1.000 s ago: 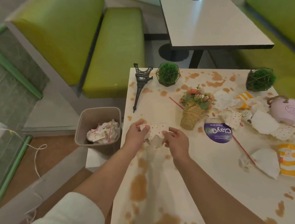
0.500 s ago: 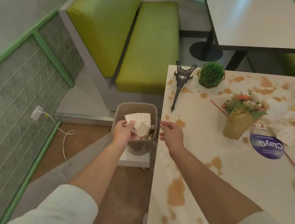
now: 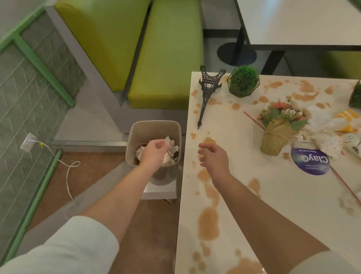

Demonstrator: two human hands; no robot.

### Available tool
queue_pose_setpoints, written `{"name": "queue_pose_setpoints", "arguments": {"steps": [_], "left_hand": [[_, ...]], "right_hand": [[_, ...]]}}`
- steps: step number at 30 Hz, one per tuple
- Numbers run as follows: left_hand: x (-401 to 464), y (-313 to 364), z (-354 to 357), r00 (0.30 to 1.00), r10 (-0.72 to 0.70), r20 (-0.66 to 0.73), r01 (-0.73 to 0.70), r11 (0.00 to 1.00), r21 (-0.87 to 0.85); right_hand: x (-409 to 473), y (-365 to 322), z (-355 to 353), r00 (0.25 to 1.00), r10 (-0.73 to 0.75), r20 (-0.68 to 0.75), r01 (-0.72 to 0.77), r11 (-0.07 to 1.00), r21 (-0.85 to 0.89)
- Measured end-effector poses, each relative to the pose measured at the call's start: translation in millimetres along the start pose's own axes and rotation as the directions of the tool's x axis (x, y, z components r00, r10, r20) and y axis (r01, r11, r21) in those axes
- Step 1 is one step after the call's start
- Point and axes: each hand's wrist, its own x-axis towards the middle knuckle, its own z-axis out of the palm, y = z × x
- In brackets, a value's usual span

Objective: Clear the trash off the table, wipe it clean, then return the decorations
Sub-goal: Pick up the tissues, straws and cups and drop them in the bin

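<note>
Our left hand (image 3: 154, 151) hangs over the trash bin (image 3: 132, 137), fingers loosely curled, holding nothing we can see; right below it sits crumpled paper (image 3: 171, 150) already in the bin. Our right hand (image 3: 213, 159) hovers just above the table (image 3: 256, 207) near its left edge, fingers relaxed and apart, empty too. Far to the right of that hand lies the remaining trash: a pile of crushed paper cups (image 3: 334, 142), dotted and yellow-striped, plus a thin red straw (image 3: 344, 184) running out from under a round blue sticker (image 3: 309, 161). We judge the cups light, soft and already collapsed, so pinch any crumpled edge or scoop several at once; possibly damp from the brown spills (image 3: 208, 225), so they may tear or drip. The straw looks thin and slick, best pinched at one end. Beyond the right hand stand the decorations: a metal Eiffel tower (image 3: 208, 91), top-heavy by the look, take by the midsection; a woven flower pot (image 3: 275, 136), grip the basket, not the blooms; two green ball plants (image 3: 243, 80) in wire frames.
</note>
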Motion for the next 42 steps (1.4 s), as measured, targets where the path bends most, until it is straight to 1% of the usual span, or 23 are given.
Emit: {"name": "queue_pose_setpoints", "arguments": {"steps": [4, 10, 12, 17, 20, 22, 26, 32, 36, 42], "left_hand": [[-11, 21, 32, 0.992, 0.106, 0.068, -0.108, 0.994, 0.021], [-45, 56, 100, 0.954, 0.198, 0.227, -0.212, 0.976, 0.041], [-58, 65, 127, 0.941, 0.207, 0.267, -0.227, 0.973, 0.045], [-92, 81, 190, 0.916, 0.222, 0.336, -0.257, 0.964, 0.063], [-119, 90, 235, 0.902, 0.222, 0.37, -0.276, 0.956, 0.099], [-138, 92, 264, 0.893, 0.222, 0.391, -0.275, 0.958, 0.085], [-168, 91, 318, 0.882, 0.219, 0.417, -0.283, 0.954, 0.097], [-198, 91, 377, 0.876, 0.229, 0.424, -0.302, 0.947, 0.113], [-209, 91, 400, 0.871, 0.237, 0.43, -0.328, 0.932, 0.151], [-198, 81, 417, 0.9, 0.162, 0.404, -0.284, 0.922, 0.264]], "right_hand": [[-2, 1, -30, 0.999, -0.005, -0.049, 0.005, 1.0, 0.012], [-9, 5, -101, 0.99, -0.016, -0.143, 0.026, 0.997, 0.072], [-11, 7, -130, 0.983, -0.013, -0.183, 0.027, 0.997, 0.074], [-17, 18, -201, 0.973, -0.02, -0.23, 0.031, 0.999, 0.045], [-20, 30, -249, 0.964, -0.017, -0.267, 0.031, 0.998, 0.051], [-23, 39, -279, 0.959, -0.012, -0.282, 0.023, 0.999, 0.035], [-27, 58, -336, 0.948, -0.017, -0.319, 0.023, 1.0, 0.015], [-26, 80, -402, 0.936, -0.013, -0.351, 0.01, 1.0, -0.01], [-25, 90, -428, 0.935, -0.042, -0.352, 0.017, 0.997, -0.073], [-14, 100, -442, 0.939, -0.039, -0.341, -0.013, 0.989, -0.15]]}}
